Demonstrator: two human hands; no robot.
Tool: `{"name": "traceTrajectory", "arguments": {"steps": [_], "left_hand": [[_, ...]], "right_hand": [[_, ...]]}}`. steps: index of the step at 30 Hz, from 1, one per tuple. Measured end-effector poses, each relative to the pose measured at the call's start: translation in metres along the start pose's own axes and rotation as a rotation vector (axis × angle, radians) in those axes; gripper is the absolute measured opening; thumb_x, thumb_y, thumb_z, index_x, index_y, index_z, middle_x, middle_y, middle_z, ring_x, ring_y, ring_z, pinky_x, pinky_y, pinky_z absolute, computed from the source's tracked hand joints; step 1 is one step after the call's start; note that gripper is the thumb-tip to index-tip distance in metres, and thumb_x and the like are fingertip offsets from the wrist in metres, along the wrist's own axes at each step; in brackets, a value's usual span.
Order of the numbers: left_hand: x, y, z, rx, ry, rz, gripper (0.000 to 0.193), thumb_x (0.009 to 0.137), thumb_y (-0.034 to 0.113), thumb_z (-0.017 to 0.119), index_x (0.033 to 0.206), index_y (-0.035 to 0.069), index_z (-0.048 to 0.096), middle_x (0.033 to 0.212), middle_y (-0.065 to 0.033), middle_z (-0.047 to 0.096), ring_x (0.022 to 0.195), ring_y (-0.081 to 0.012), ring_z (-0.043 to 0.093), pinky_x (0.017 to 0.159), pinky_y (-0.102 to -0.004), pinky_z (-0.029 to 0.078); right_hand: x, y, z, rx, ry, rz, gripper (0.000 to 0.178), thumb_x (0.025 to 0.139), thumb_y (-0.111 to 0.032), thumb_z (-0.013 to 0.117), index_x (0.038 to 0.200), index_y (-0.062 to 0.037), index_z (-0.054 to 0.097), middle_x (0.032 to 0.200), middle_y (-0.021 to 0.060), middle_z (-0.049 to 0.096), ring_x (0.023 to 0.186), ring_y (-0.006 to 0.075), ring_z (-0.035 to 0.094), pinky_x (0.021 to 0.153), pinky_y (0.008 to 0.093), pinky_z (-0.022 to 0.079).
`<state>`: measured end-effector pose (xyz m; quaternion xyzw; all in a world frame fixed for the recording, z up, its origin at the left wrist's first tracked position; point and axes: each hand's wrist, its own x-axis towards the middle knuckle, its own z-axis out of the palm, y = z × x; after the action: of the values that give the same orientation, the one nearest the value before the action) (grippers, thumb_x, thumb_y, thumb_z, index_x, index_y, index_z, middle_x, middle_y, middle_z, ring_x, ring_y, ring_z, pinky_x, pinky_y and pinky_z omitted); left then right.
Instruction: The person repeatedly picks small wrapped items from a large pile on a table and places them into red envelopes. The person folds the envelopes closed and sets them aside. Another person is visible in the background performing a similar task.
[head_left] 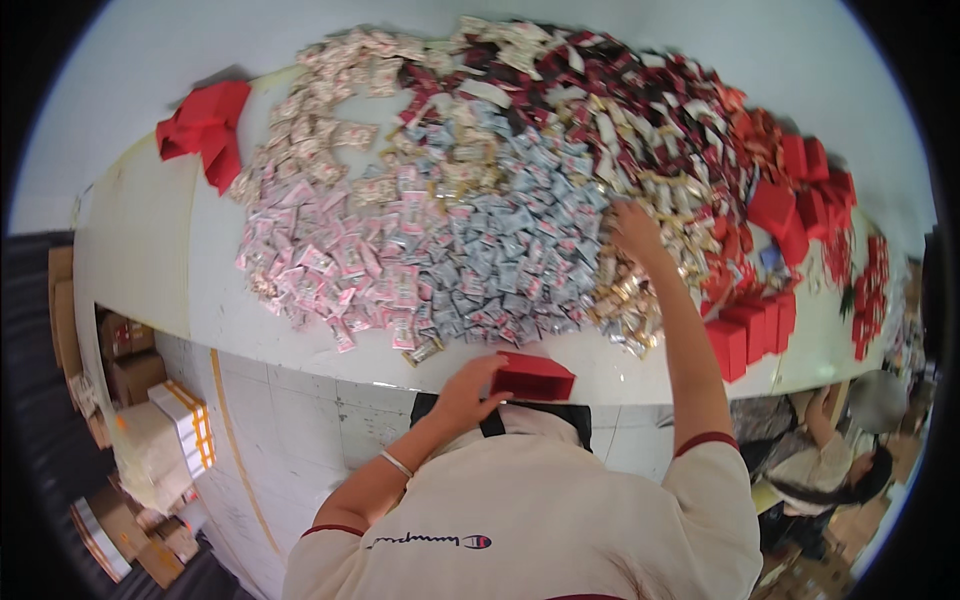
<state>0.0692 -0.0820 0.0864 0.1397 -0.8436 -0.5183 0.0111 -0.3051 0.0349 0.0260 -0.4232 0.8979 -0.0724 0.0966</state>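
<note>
My left hand (468, 394) is closed on a red box (533, 379), tilted at the table's near edge; its top looks open and its inside dark red. My right arm stretches across the table, and my right hand (634, 234) is down among small wrapped packets. Gold packets (677, 231) lie beside it on the right, grey-blue packets (530, 255) on its left. The fingertips are lost among the wrappers, so any packet in them is hidden. Farther left spread pink-and-white packets (320, 250).
Cream packets (305, 130) and dark red packets (660, 80) cover the far side. Red boxes (752, 330) stand at the right edge, with more red boxes (205, 125) far left. Cartons (160, 440) sit on the floor left; another person (825, 460) is at lower right.
</note>
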Motion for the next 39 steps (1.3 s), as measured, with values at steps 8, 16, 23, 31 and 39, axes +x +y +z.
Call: {"name": "traceTrajectory", "arguments": {"steps": [8, 16, 23, 31, 39], "left_hand": [[0.01, -0.01, -0.015, -0.103, -0.115, -0.094, 0.036, 0.079, 0.019, 0.058, 0.111, 0.009, 0.045, 0.107, -0.014, 0.052, 0.089, -0.0351, 0.055, 0.073, -0.0417, 0.046], [0.007, -0.03, -0.038, -0.148, -0.283, -0.022, 0.034, 0.086, 0.03, 0.05, 0.112, 0.01, 0.047, 0.118, -0.0089, 0.049, 0.082, -0.0315, 0.059, 0.065, -0.0404, 0.049], [0.006, -0.042, -0.051, -0.312, -0.371, -0.061, 0.036, 0.086, 0.032, 0.049, 0.115, 0.011, 0.045, 0.121, -0.0067, 0.046, 0.083, -0.0292, 0.059, 0.064, -0.0401, 0.05], [0.001, -0.05, -0.034, -0.365, -0.243, -0.012, 0.039, 0.083, 0.033, 0.052, 0.115, 0.01, 0.044, 0.115, -0.0097, 0.047, 0.075, -0.0312, 0.059, 0.062, -0.0402, 0.049], [0.003, -0.045, -0.041, -0.371, -0.292, -0.024, 0.038, 0.083, 0.03, 0.052, 0.113, 0.009, 0.047, 0.113, -0.0103, 0.048, 0.082, -0.0311, 0.058, 0.067, -0.0398, 0.049]], "right_hand": [[0.031, -0.028, -0.044, 0.627, 0.308, 0.371, 0.027, 0.077, -0.019, 0.064, 0.086, -0.0023, 0.045, 0.064, 0.0031, 0.043, 0.054, 0.0121, 0.041, 0.05, 0.0278, 0.036], [0.238, -0.23, 0.014, 0.505, 0.256, -0.267, 0.019, 0.08, -0.018, 0.056, 0.095, -0.0053, 0.057, 0.091, 0.0166, 0.059, 0.079, 0.0307, 0.059, 0.067, 0.0371, 0.046], [0.384, -0.331, 0.051, 0.023, 0.114, 0.088, 0.061, 0.077, -0.038, 0.059, 0.116, 0.0043, 0.042, 0.104, 0.0202, 0.058, 0.095, 0.0319, 0.058, 0.077, 0.0403, 0.047], [0.353, -0.314, 0.047, 0.872, -0.123, 0.082, 0.06, 0.065, -0.032, 0.063, 0.114, -0.0033, 0.044, 0.095, 0.0184, 0.06, 0.075, 0.0283, 0.062, 0.069, 0.0394, 0.048], [0.201, -0.407, 0.059, 0.128, -0.13, -0.674, 0.034, 0.068, -0.027, 0.066, 0.096, -0.0105, 0.056, 0.099, 0.0166, 0.055, 0.075, 0.025, 0.06, 0.061, 0.0378, 0.049]]}}
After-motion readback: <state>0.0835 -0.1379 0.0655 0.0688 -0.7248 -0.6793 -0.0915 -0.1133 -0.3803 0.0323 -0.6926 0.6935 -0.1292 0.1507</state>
